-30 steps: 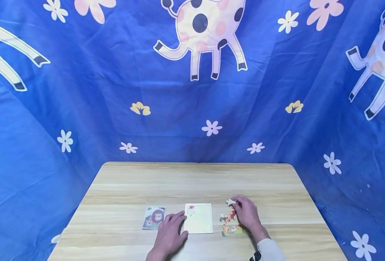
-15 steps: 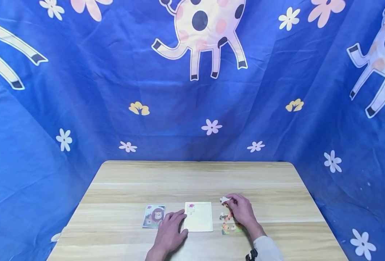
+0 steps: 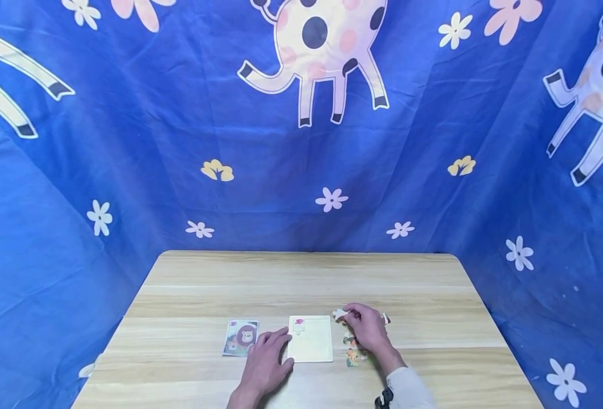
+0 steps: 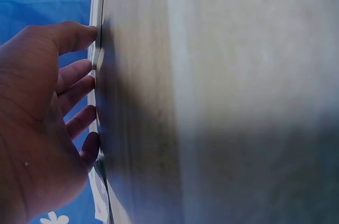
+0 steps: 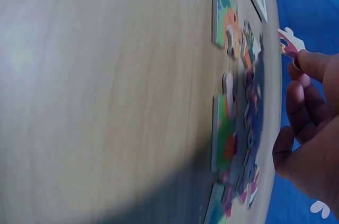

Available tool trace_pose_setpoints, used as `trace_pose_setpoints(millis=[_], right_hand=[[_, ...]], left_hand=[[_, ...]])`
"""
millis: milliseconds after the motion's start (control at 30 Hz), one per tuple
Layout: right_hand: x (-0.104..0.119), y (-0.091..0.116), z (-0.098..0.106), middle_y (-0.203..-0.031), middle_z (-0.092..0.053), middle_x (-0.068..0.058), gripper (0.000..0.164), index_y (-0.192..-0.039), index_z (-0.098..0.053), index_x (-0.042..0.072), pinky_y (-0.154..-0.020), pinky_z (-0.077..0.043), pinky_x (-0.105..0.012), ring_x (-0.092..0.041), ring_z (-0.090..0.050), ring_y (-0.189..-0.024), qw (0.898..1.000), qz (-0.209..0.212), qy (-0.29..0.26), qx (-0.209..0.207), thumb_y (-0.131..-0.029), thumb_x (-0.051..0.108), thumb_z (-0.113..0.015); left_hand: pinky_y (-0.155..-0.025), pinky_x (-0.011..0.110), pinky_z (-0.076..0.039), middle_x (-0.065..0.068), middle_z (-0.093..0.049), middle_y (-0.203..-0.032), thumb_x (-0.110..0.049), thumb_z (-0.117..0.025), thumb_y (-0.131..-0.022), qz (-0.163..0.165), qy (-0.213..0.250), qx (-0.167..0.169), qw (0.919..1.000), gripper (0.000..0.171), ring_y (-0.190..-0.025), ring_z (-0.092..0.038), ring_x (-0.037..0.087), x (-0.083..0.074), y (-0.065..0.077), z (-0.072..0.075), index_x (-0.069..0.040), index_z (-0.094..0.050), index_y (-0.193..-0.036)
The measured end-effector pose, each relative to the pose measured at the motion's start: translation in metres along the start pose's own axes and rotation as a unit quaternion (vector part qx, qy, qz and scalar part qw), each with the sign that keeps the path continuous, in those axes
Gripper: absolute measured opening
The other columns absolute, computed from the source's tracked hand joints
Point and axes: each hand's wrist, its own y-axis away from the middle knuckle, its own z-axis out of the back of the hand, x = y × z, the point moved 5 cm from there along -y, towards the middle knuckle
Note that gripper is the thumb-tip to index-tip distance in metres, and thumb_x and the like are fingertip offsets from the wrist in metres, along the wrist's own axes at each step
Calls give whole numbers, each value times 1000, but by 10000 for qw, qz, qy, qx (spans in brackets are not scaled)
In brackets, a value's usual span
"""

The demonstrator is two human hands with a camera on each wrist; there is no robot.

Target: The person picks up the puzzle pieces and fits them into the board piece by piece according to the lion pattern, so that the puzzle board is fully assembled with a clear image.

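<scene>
My right hand point(image 3: 369, 329) pinches a white-and-dark-red jigsaw piece point(image 5: 288, 44) between thumb and fingers, raised over the table between the loose pieces and the puzzle tray point(image 3: 314, 347). That tray is pale and shallow, with one pink-and-white jigsaw piece point(image 3: 299, 326) lying in its upper left corner. My left hand point(image 3: 266, 363) rests at the tray's left edge, thumb and fingers spread and touching the rim. Loose jigsaw pieces point(image 3: 352, 358) lie right of the tray, partly hidden under the right hand in the head view; the right wrist view shows several, including a green one point(image 5: 225, 134).
A picture card point(image 3: 241, 338) with a lion lies on the table left of the tray, close to the left hand. The wooden table point(image 3: 204, 284) ends at a blue curtain point(image 3: 260, 199) printed with animals and flowers.
My right hand has moved left toward the tray, carrying the jigsaw piece over the loose ones. A loose piece behind it now shows to its right. The left hand stays at the tray's edge.
</scene>
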Motion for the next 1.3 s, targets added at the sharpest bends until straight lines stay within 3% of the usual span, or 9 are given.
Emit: trace_pose_setpoints(millis=[233,467,1300], right_hand=[[12,-1,-12,-87,-66,12,17,-103,-71,28,-69,-50,-23,-4,-58,-76,9991,159,-146,365,-89,21,-65],[23,-1,-22,-86,-65,11,14,-100,-72,25,-70,-50,-21,-4,-58,-78,9977,523,55,425,-89,18,-65],[53,1,-51,-86,-69,11,15,-98,-73,25,-67,-46,-22,-4,-57,-77,9927,725,223,934,-88,18,-64]], left_hand=[[-95,47,-44,-5,-58,-137,-32,-70,-77,42,32,-11,10000,48,-122,-50,24,0,0,1,-17,-64,-122],[-94,47,-45,-5,-58,-136,-32,-69,-76,43,22,-25,10000,48,-121,-51,23,-1,1,1,-16,-65,-121],[-93,47,-45,-5,-57,-138,-32,-71,-74,134,39,33,9999,49,-120,-50,23,-1,2,-1,-18,-65,-121]])
